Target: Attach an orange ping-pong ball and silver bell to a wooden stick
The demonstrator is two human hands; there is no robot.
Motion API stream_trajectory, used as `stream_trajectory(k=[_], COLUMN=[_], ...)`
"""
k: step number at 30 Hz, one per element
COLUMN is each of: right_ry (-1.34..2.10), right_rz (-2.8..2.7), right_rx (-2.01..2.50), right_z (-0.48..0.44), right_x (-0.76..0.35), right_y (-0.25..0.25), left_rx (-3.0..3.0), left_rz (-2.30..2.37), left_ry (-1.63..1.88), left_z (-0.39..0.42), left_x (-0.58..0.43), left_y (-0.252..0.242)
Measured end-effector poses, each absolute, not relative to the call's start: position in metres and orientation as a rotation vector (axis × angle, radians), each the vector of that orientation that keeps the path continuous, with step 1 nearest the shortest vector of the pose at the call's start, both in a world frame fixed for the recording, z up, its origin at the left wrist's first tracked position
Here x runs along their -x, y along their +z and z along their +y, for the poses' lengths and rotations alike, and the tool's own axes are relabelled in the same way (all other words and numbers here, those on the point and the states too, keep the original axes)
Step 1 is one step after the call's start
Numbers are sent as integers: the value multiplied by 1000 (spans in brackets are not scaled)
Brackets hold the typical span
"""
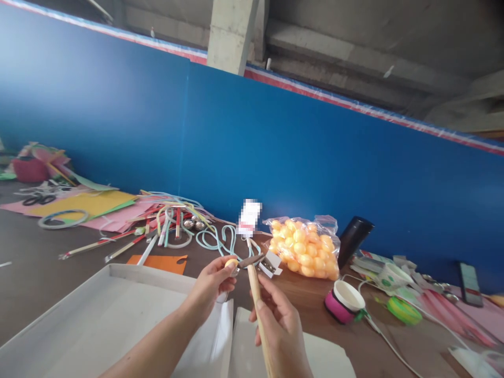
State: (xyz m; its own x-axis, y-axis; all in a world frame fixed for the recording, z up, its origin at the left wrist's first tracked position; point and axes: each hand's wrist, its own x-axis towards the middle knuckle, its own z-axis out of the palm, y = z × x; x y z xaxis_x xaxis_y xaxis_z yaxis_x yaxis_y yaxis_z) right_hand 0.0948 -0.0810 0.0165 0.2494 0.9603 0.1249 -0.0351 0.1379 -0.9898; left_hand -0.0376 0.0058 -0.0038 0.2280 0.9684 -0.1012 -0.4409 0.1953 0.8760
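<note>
My left hand (212, 286) pinches a small orange ball (230, 262) between thumb and fingers. My right hand (277, 325) is closed round the wooden handle of a small hammer (255, 294). The hammer's dark head points left and touches the ball. Both hands hover over a white tray (79, 304) and white paper sheets (244, 341) at the table's near edge.
A clear bag of orange balls (303, 247) lies behind the hands, with a black cylinder (353, 239) beside it. A pink and white tape roll (343, 302) and a green disc (402, 310) lie right. Coloured sticks, cords (173, 220), paper and scissors (37, 198) spread left. A blue wall stands behind.
</note>
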Motion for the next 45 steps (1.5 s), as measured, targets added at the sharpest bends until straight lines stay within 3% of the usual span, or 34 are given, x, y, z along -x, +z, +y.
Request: stream_trajectory(k=[45], right_ry=[974], right_rz=[-1067], right_rx=[1115], right_z=[-82], right_x=[-98], right_y=[17], left_rx=[-626], left_rz=[603], left_ry=[1154], left_z=[9], left_x=[38], left_y=[-6])
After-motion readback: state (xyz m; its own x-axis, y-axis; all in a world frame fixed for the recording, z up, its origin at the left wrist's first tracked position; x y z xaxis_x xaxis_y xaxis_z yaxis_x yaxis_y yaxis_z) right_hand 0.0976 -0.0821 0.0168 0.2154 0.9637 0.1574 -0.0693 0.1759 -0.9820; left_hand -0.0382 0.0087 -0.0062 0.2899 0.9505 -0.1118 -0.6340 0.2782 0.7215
